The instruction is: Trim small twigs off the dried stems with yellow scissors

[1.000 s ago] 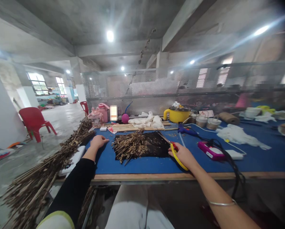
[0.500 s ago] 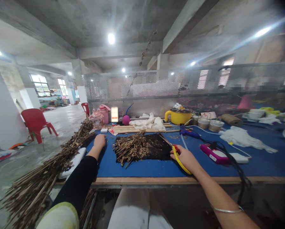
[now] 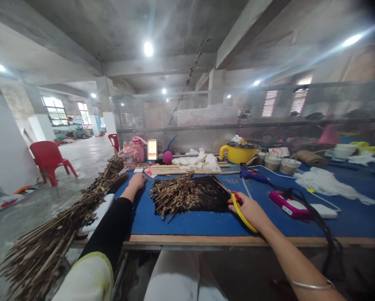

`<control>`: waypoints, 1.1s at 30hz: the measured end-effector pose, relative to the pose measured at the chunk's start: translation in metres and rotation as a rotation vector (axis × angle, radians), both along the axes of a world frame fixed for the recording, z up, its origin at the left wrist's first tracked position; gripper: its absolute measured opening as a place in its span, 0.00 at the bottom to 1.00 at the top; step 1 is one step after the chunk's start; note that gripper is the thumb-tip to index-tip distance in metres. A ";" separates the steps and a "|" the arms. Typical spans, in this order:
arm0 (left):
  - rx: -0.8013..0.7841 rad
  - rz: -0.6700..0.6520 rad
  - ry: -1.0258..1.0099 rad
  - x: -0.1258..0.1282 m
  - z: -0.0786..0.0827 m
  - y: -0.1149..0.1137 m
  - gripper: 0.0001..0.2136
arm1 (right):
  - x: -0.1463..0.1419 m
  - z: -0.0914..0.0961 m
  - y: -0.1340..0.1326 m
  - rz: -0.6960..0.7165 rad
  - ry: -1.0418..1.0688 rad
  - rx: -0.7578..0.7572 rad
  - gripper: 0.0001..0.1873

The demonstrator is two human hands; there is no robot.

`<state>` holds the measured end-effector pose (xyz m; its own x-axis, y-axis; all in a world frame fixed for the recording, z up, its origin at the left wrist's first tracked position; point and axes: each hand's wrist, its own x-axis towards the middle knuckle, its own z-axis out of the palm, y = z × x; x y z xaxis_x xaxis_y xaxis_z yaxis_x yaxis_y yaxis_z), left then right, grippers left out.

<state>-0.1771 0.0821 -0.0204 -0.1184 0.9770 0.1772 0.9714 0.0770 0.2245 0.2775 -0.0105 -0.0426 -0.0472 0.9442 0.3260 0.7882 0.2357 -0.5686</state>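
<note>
Two yellow loops of the scissors (image 3: 235,197) sit in the right hand (image 3: 251,211), fingers closed through them. The blades point over the black sheet (image 3: 212,198) toward the twigs (image 3: 174,194) piled on it, mid-table (image 3: 187,223). The left hand (image 3: 137,182) rests on the blue top left of the pile, with the pile between it and the blades. Whether its fingers grip anything I cannot tell. As I judge it, the blades could snag the sheet or scatter loose twigs. The cable (image 3: 312,213) near the right forearm could also catch the wrist.
</note>
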 end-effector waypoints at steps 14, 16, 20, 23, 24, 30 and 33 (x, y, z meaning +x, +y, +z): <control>0.116 0.083 0.170 0.036 0.016 -0.027 0.15 | -0.003 0.004 -0.005 -0.019 0.002 -0.011 0.13; 0.252 0.064 0.113 0.048 0.027 -0.037 0.17 | -0.003 0.004 -0.005 -0.028 0.017 0.000 0.14; 0.494 -0.240 0.018 0.096 0.050 -0.055 0.17 | -0.003 0.003 -0.005 -0.041 0.037 0.004 0.18; 0.443 -0.496 0.076 0.139 0.063 -0.065 0.15 | -0.003 0.004 -0.005 -0.031 0.035 -0.008 0.18; 0.415 -0.539 0.095 0.152 0.066 -0.068 0.15 | -0.003 0.004 -0.005 -0.028 0.035 -0.016 0.18; 0.237 -0.402 0.216 0.196 0.064 -0.091 0.27 | -0.004 0.006 -0.007 -0.024 0.063 -0.030 0.16; 0.101 -0.384 0.282 0.195 0.046 -0.100 0.48 | -0.005 0.006 -0.008 -0.031 0.073 -0.019 0.14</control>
<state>0.0182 -0.0177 0.0259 0.3136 0.9170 0.2463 0.9494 -0.3076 -0.0638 0.2730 -0.0185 -0.0364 0.0051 0.9508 0.3097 0.7512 0.2008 -0.6288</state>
